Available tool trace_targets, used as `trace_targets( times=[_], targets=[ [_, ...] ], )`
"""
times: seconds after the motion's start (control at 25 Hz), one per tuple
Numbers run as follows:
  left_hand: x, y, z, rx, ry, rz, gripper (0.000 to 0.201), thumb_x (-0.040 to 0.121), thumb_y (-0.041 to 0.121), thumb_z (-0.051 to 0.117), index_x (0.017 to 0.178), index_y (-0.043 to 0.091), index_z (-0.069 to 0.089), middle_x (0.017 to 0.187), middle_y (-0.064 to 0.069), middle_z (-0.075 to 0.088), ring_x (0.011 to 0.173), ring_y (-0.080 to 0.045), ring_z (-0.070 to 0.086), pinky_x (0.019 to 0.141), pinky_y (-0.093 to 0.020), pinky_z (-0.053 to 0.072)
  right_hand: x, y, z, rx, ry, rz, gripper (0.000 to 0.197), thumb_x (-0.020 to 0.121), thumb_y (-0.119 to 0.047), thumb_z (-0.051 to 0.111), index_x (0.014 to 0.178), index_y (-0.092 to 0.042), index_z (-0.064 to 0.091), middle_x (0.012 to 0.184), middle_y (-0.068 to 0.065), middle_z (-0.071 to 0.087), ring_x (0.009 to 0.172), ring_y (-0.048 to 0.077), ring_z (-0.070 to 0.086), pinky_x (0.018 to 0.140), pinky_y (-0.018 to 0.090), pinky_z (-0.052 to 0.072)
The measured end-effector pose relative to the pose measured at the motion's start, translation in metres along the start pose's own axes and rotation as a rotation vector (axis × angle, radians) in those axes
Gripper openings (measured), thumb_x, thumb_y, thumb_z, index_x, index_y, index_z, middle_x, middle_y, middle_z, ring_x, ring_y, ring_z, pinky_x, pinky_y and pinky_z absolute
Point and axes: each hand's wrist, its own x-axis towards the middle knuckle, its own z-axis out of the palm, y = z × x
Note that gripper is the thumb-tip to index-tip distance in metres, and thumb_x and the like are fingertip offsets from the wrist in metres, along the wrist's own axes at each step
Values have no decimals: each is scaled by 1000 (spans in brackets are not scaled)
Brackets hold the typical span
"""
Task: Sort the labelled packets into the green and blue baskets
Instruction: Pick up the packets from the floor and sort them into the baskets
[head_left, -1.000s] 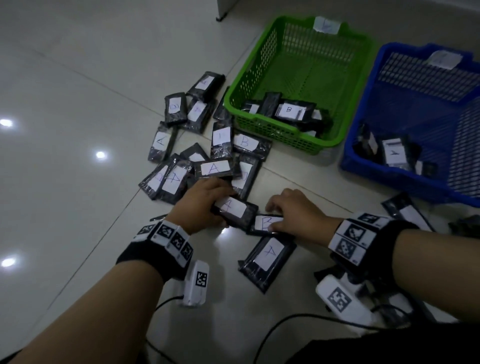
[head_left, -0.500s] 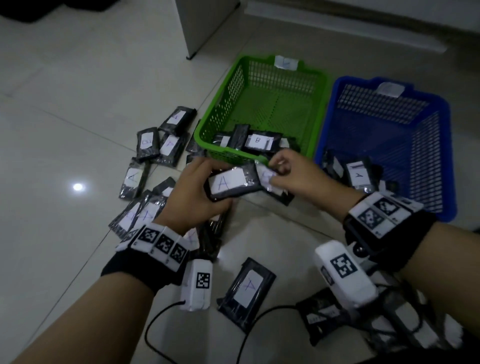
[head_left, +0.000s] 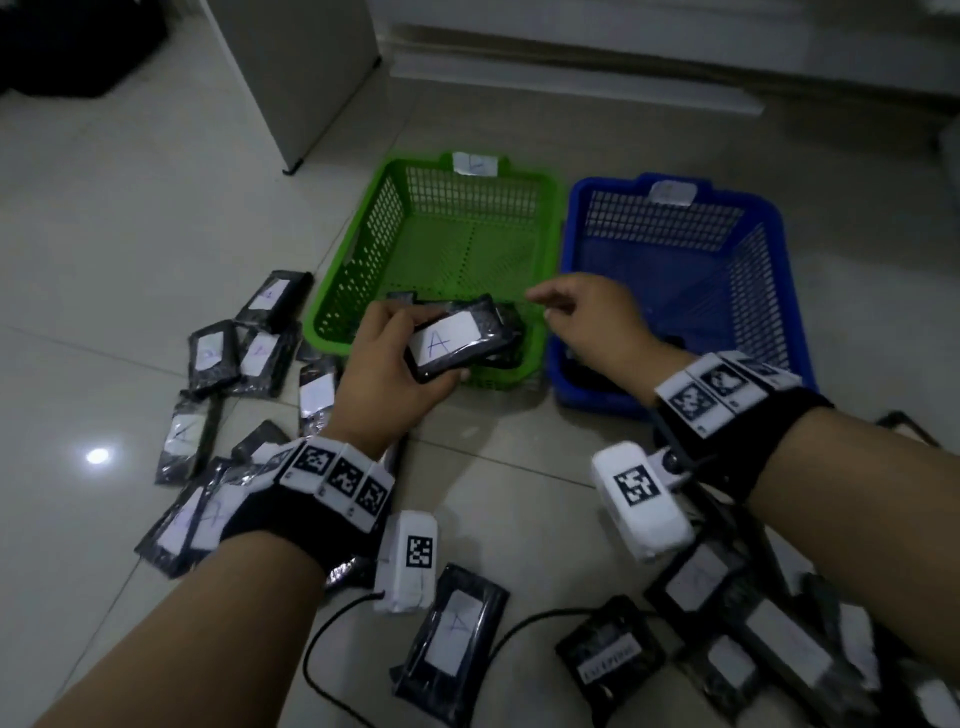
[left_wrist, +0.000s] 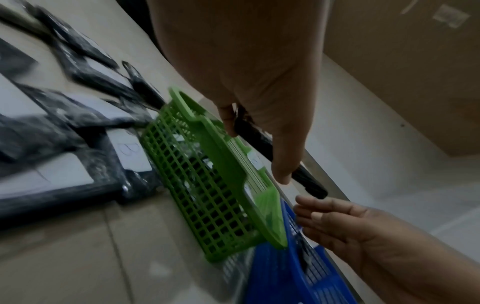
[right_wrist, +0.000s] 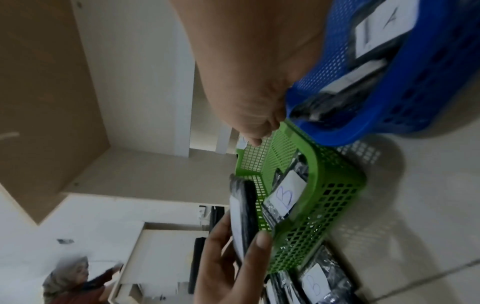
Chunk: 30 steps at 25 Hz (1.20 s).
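Note:
My left hand (head_left: 402, 353) grips a black packet labelled A (head_left: 447, 340) above the front edge of the green basket (head_left: 358, 260). My right hand (head_left: 550, 306) hovers empty with fingers spread over the wall between the green basket and the blue basket (head_left: 774, 244). In the left wrist view my thumb and fingers clamp the packet's edge (left_wrist: 262, 142), and the right hand (left_wrist: 324, 218) shows straight fingers. The right wrist view shows a B packet (right_wrist: 284, 195) lying in the green basket (right_wrist: 327, 205) and an A packet (right_wrist: 381, 26) in the blue basket (right_wrist: 389, 102).
Loose labelled packets lie on the floor left of the green basket (head_left: 218, 353), near my left forearm (head_left: 457, 639) and under my right forearm (head_left: 753, 623). A black cable (head_left: 322, 649) runs between my arms. A cabinet (head_left: 301, 78) stands behind. Another person (right_wrist: 72, 277) is far off.
Both hands rose from the floor pile toward the baskets. Half a second ago my right hand pinched a second packet; now it is empty. My left hand still holds the A packet.

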Motion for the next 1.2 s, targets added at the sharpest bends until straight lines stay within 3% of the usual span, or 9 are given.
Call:
trace_targets(
  times=[0.32, 0.52, 0.64, 0.76, 0.84, 0.92, 1.04, 1.12, 1.2],
  targets=[
    [46, 96, 116, 152, -218, 158, 64, 65, 49, 76, 121, 27, 55, 116, -1, 58, 107, -29, 53, 89, -44, 44, -118, 114, -69, -369, 321, 77, 13, 82, -25, 63, 91, -20, 71, 90, 6, 61, 96, 32, 52, 83, 34, 40],
    [58, 126, 147, 304, -331, 144, 59, 66, 52, 75, 117, 29, 56, 120, 1, 59, 114, -29, 50, 99, -43, 33, -154, 147, -84, -368, 238, -7, 30, 82, -8, 64, 111, -12, 70, 96, 11, 62, 97, 30, 51, 86, 27, 39],
    [53, 126, 150, 237, -314, 159, 49, 73, 44, 74, 114, 21, 60, 116, -5, 59, 109, -32, 52, 94, -41, 39, -167, 156, -91, -268, 191, -47, 35, 84, 1, 56, 117, -7, 67, 113, 15, 65, 106, 30, 54, 95, 20, 33],
    [20, 143, 148, 7, -166, 373, 21, 84, 25, 65, 102, 15, 63, 101, -5, 59, 95, -23, 53, 82, -29, 39, -185, 166, -105, -156, 337, 57, 38, 81, 8, 54, 113, -9, 68, 117, 14, 64, 111, 29, 56, 99, 14, 32],
    [-16, 158, 155, -72, -338, 472, 9, 87, 19, 61, 95, 16, 63, 92, -1, 59, 88, -17, 54, 78, -26, 44, -198, 178, -114, -239, 460, 144, 37, 78, 5, 58, 110, -11, 69, 112, 13, 64, 111, 32, 53, 99, 5, 24],
    [-40, 163, 173, -50, -561, 509, 15, 87, 19, 58, 101, 19, 64, 98, 1, 62, 91, -18, 58, 78, -35, 51, -208, 194, -120, -358, 451, 274, 43, 75, -5, 66, 117, -17, 65, 121, 15, 57, 120, 37, 46, 104, 16, 21],
    [-43, 155, 201, 108, -797, 501, 46, 85, 15, 60, 130, 17, 53, 135, -4, 53, 122, -25, 49, 102, -35, 41, -217, 209, -117, -393, 292, 387, 62, 72, -17, 75, 131, -17, 55, 137, 20, 44, 128, 41, 38, 109, 44, 27],
    [-36, 155, 211, 217, -849, 482, 57, 86, 18, 62, 140, 16, 42, 146, -4, 42, 133, -25, 39, 109, -33, 29, -221, 214, -113, -364, 263, 378, 65, 72, -14, 75, 133, -15, 52, 133, 20, 45, 120, 41, 43, 103, 47, 37],
    [-33, 154, 215, 291, -839, 467, 60, 84, 24, 64, 140, 18, 41, 144, -5, 43, 130, -25, 41, 107, -33, 31, -224, 216, -109, -351, 274, 391, 65, 72, -6, 72, 133, -15, 51, 128, 17, 46, 111, 37, 47, 97, 45, 43]
  ],
)
